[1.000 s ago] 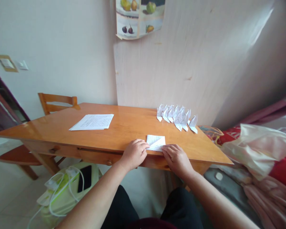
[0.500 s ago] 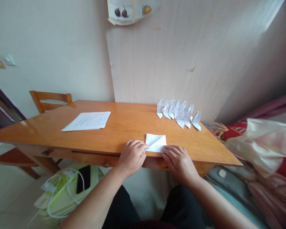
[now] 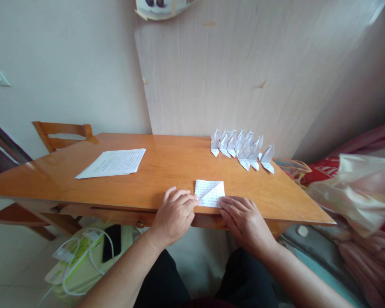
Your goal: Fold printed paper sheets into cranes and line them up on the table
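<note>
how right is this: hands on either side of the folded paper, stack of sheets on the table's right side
Wrong side: the head view shows the stack of sheets on the left side of the table. The left hand and right hand do flank the folded paper.

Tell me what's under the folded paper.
The folded paper lies on the wooden table near its front edge, the left hand and right hand at its lower corners. The patch of table beneath is covered, so I can't tell whether anything else lies there.

Folded sheet (image 3: 208, 188) of matt paper, table (image 3: 170, 160) of smooth wood (faintly glossy).
</note>
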Available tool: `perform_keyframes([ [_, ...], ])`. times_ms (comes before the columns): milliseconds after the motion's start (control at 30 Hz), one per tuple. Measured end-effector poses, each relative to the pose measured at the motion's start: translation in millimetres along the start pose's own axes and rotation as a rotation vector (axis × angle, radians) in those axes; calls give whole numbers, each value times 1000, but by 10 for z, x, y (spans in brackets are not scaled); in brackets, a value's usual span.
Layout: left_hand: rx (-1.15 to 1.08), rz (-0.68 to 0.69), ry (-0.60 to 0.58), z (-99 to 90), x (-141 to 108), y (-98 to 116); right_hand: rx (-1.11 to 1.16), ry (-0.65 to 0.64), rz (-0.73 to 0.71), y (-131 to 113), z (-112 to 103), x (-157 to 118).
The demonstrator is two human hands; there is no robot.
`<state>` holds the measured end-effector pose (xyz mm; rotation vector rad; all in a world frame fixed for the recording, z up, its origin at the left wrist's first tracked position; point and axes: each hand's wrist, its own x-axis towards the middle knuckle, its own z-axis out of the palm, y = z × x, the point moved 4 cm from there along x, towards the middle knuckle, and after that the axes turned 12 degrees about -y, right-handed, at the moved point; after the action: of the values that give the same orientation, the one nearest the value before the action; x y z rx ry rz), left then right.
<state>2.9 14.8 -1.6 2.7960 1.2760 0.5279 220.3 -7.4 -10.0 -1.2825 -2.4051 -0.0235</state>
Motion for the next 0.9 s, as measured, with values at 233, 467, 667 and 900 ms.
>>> perform_keyframes([
  [233, 19, -5, 17, -98, 33, 77, -41, -6, 8, 0, -17, -32],
  [467, 122, -70, 11, -143, 379, 177, -25, -27, 4, 5, -3, -24],
  [667, 16, 23, -47, -4, 528, 150, -11, -20, 7, -12, -25, -17],
  [900, -72, 77, -90, 94, 520, 72, -10, -22, 17, -15, -35, -17],
])
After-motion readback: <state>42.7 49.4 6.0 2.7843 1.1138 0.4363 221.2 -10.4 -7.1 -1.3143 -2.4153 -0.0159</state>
